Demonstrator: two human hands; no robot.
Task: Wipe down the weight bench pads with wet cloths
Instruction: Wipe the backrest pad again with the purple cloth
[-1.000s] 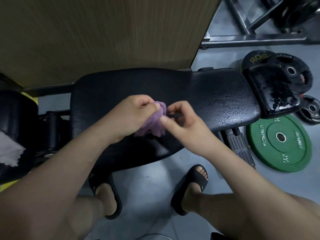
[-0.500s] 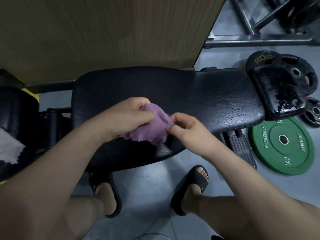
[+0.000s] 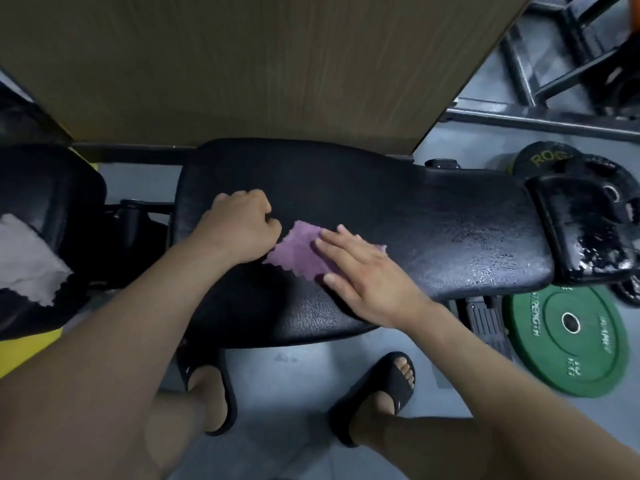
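Observation:
A purple cloth (image 3: 298, 249) lies spread flat on the long black bench pad (image 3: 398, 216), near its middle. My right hand (image 3: 367, 275) rests palm down on the cloth's right half, fingers straight and apart, covering part of it. My left hand (image 3: 239, 225) sits curled on the pad just left of the cloth, its fingertips at the cloth's left edge; whether they pinch it I cannot tell. A smaller worn black pad (image 3: 588, 230) adjoins the bench's right end, and another black pad (image 3: 48, 209) stands at the left.
A grey cloth (image 3: 27, 261) lies on the left pad. A green weight plate (image 3: 568, 337) and black plates (image 3: 550, 157) lie on the floor at right. A wooden panel (image 3: 242, 64) rises behind the bench. My sandalled feet (image 3: 384, 393) stand below its near edge.
The cloth was bunched between both hands above the pad; it was unfolded and now lies flat on the pad under my right palm. My left hand has drawn left.

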